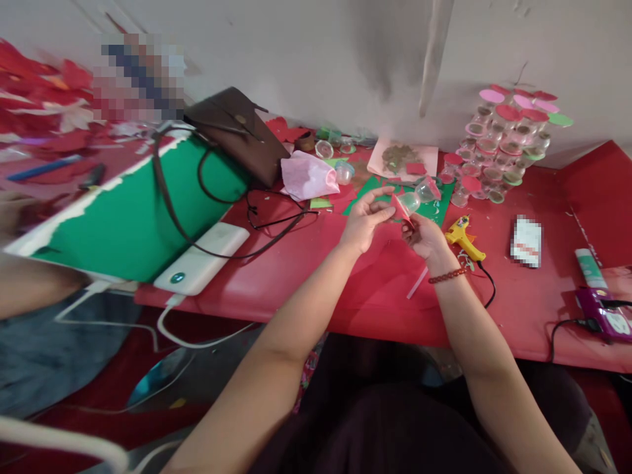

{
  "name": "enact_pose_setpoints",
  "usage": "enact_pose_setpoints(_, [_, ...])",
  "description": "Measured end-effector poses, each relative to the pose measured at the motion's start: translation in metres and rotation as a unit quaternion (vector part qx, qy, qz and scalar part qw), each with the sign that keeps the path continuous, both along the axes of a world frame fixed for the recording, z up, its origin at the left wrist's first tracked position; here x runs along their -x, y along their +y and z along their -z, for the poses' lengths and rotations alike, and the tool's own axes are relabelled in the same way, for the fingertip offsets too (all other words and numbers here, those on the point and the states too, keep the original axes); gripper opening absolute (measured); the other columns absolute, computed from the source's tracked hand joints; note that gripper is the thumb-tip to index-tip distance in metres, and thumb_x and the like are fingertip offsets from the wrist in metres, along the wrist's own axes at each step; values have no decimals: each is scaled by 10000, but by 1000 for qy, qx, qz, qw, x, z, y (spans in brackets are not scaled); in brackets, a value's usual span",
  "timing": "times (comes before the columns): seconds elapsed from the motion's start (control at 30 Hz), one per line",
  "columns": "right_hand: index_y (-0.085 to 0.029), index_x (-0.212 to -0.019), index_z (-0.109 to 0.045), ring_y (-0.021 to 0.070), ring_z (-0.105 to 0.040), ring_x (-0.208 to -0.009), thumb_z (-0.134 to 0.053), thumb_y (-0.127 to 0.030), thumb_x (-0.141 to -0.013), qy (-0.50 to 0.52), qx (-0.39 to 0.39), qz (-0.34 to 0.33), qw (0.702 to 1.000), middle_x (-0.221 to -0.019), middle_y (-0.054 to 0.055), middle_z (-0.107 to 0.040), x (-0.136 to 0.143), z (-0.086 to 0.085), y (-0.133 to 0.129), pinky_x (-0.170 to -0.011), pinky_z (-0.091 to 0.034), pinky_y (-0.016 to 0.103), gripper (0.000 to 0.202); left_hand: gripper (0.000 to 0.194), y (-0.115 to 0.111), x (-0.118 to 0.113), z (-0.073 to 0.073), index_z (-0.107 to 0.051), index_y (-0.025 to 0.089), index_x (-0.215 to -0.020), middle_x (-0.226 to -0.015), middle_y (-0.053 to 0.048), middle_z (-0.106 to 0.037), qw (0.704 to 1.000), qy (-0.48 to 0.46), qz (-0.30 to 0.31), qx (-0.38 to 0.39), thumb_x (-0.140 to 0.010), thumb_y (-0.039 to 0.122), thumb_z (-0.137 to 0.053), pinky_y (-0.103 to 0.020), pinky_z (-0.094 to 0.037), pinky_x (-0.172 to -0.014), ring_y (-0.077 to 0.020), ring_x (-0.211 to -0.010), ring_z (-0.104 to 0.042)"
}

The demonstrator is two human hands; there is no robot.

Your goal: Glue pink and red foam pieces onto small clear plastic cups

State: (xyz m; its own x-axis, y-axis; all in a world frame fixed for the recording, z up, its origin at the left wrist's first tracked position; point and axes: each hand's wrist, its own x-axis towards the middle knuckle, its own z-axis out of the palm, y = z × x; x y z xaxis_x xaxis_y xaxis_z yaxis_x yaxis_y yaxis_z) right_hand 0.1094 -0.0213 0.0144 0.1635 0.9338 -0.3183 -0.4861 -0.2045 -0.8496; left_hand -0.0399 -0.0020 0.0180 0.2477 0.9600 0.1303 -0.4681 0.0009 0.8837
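Between both hands is a small clear plastic cup with a red paper piece across its wide end. My left hand pinches the red paper's edge from the left. Fingers of my right hand are curled against the cup from below. Another clear cup with red at its rim sits just beyond, close to the held one; whether they touch I cannot tell. Under them lie a green sheet and red paper. A yellow glue gun rests right of my right hand.
A tower of clear cups with coloured discs stands back right. Left are a brown bag, a white power bank and a green board. A purple power strip sits far right. Another person's arm shows at left.
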Motion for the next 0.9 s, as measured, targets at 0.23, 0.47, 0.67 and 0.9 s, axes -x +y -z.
enact_pose_setpoints(0.23, [-245, -785, -640, 102, -557, -572, -737, -286, -821, -45, -54, 92, 993, -659, -76, -640, -16, -1, 0, -541, -447, 217, 111, 368, 8, 0, 11, -797, 237, -1058, -782, 31, -737, 997, 47, -34, 43, -708, 125, -811, -250, -506, -745, -129, -751, -688])
enact_pose_setpoints(0.47, [-273, -842, -667, 147, -585, -707, -627, -452, -965, -381, -251, 200, 867, -748, -29, -633, -22, 3, -10, -696, -474, 278, 222, 444, 25, 13, 19, -769, 225, -957, -962, -70, -778, 990, 44, -100, 90, -843, 653, -797, -296, -531, -764, -200, -907, -717])
enact_pose_setpoints(0.67, [-294, -1011, -776, 249, -752, -1048, -574, -389, -1000, -531, -305, 143, 778, -1082, 72, -816, -9, 3, -22, -980, -567, 406, 223, 466, 13, 8, 11, -800, 193, -899, -958, -62, -785, 990, 138, -11, -1, -718, 610, -900, -329, -529, -894, -213, -950, -706])
enact_pose_setpoints(0.9, [-335, -1156, -792, 270, -705, -1293, -563, -331, -1037, -584, -407, -50, 701, -1278, 60, -797, -3, 4, -26, -1146, -551, 481, 259, 386, 13, 0, 15, -740, 201, -918, -995, -31, -793, 994, 102, -10, -39, -594, 200, -952, -393, -535, -1005, -227, -1001, -710])
